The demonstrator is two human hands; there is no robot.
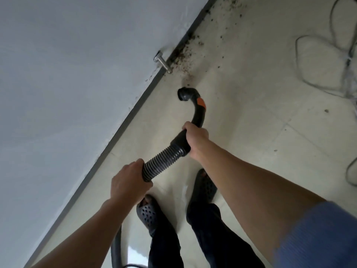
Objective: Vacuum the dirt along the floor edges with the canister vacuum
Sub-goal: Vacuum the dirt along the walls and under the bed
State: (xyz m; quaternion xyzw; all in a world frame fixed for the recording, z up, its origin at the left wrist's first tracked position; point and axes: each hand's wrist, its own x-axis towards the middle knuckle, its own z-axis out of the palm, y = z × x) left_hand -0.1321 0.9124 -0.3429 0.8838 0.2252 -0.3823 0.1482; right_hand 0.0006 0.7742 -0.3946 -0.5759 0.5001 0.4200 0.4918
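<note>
Pale wall [67,74] filling 8 to 12 o'clock, edged by a dark baseboard [123,124] running 7 to 1. Open tiled floor [251,113] from 1 to 5, loose cable [318,60] looped at 2. Ribbed hose [164,159] at centre, gripped by curled left hand [127,180] at 7. Curved handle [199,111] wrapped by right hand [195,138], its mouth near the dirt [185,53] strewn along the baseboard at 12, beside a metal door stop [162,62].

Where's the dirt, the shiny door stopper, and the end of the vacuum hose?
dirt [182,55], head view, the thickest dark patch of crumbs.
door stopper [163,64], head view, middle of its metal rod.
vacuum hose end [182,94], head view, the round black opening.
</note>
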